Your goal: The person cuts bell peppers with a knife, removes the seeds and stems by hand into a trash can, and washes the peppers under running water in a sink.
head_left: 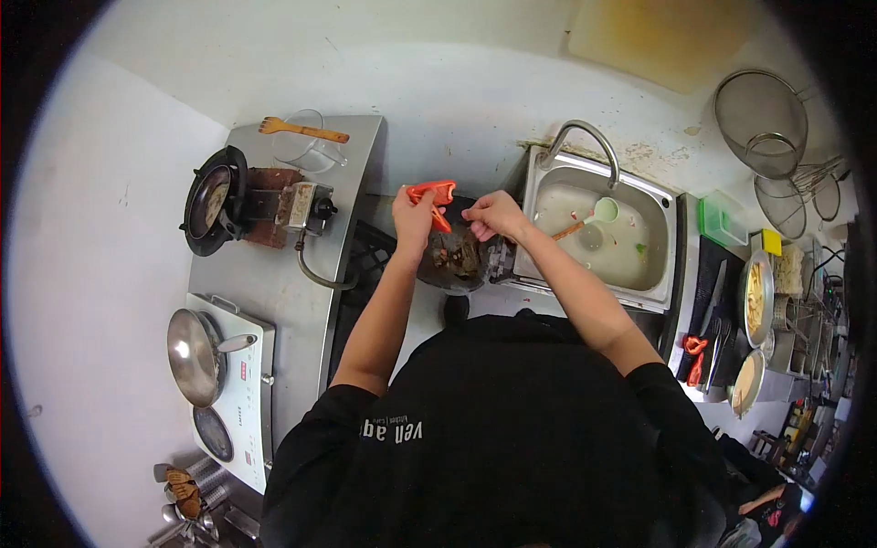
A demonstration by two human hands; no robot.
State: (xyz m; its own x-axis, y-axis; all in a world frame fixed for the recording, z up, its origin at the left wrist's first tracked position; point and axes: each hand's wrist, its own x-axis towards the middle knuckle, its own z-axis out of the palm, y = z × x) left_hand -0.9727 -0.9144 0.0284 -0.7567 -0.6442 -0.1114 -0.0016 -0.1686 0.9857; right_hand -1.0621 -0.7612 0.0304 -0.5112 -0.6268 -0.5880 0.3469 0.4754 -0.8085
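Observation:
My left hand (411, 221) is closed around a piece of red bell pepper (433, 194), cut open so its pale inside shows. Just to the right, my right hand (496, 217) has its fingers pinched together, apart from the pepper. Whatever is between those fingertips, if anything, is too small to make out. Both hands are above a waste bin (494, 258) lined with a dark bag, with scraps inside. On a dark surface at the right lie more red pepper pieces (696, 356), near a knife (717, 292).
Right of the bin is a steel sink (667, 242) with a curved faucet (585, 128) and a pale green ladle (605, 210). A gas burner with a pan (212, 203) and an induction cooker (247, 393) stand left. Bowls (756, 297) and hanging strainers (760, 119) are far right.

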